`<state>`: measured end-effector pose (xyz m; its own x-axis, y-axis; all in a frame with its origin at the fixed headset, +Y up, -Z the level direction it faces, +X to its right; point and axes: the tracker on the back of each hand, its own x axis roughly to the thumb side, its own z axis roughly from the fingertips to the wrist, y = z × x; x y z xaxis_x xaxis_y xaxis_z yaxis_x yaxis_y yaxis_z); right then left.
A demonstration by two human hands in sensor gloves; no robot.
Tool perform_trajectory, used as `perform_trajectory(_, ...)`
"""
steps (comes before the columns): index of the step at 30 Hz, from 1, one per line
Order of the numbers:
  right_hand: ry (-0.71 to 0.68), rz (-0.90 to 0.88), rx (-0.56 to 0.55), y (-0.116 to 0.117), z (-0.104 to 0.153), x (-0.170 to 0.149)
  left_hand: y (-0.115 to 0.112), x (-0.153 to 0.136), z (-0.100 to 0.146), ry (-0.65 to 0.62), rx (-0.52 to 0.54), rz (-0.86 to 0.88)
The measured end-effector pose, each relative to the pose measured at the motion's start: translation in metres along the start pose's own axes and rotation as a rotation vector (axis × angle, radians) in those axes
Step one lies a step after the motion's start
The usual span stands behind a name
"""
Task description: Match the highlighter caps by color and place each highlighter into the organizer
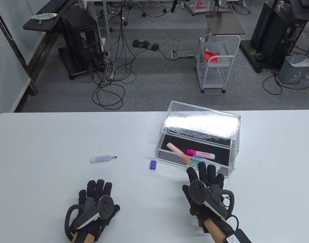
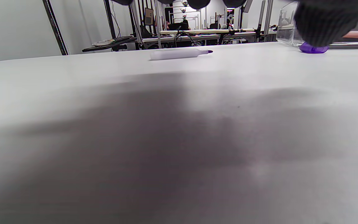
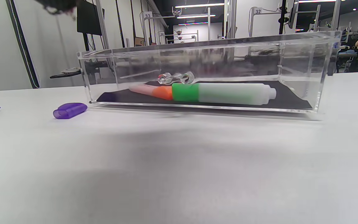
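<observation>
An uncapped purple highlighter (image 1: 103, 158) lies on the white table (image 1: 55, 136), tip pointing right; it also shows in the left wrist view as the purple highlighter (image 2: 180, 53). Its purple cap (image 1: 153, 165) lies apart, just left of the clear organizer box (image 1: 235, 154). Inside the box lie a capped orange highlighter (image 1: 177, 152), a pink one (image 1: 200, 154) and a green one (image 3: 222, 93). My left hand (image 1: 97, 193) rests flat and open on the table, well below the purple highlighter. My right hand (image 1: 207, 177) lies open with fingers straight, just in front of the box, holding nothing.
The organizer's hinged lid (image 1: 202, 121) stands raised at the back. Beyond the table's far edge are a white cart (image 1: 216, 63), cables and a bin on the floor.
</observation>
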<state>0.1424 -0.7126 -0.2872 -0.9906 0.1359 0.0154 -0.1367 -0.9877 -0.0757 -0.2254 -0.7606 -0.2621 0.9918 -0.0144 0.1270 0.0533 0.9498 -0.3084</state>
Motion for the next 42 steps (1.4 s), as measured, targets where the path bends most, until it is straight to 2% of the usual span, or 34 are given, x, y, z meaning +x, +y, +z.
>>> perform_trajectory(14,0.067,-0.016,-0.012,0.015,-0.002,-0.019,0.004,-0.006,0.002,0.031,0.011,0.018)
perform_trajectory(18,0.072,-0.008,-0.008,0.016,-0.002,-0.019,0.017,-0.021,-0.004,0.096,0.03,-0.008)
perform_trajectory(23,0.072,0.0,-0.009,0.015,-0.002,-0.019,0.043,-0.035,-0.016,0.128,0.082,-0.008)
perform_trajectory(31,0.093,0.014,-0.001,0.015,0.0,-0.021,0.072,-0.043,-0.056,0.146,0.087,-0.062)
perform_trajectory(37,0.098,0.019,0.006,0.015,0.002,-0.021,0.074,-0.047,-0.093,0.152,0.053,-0.09)
perform_trajectory(42,0.093,0.028,0.011,0.017,0.002,-0.016,0.064,-0.052,-0.126,0.158,-0.002,-0.085)
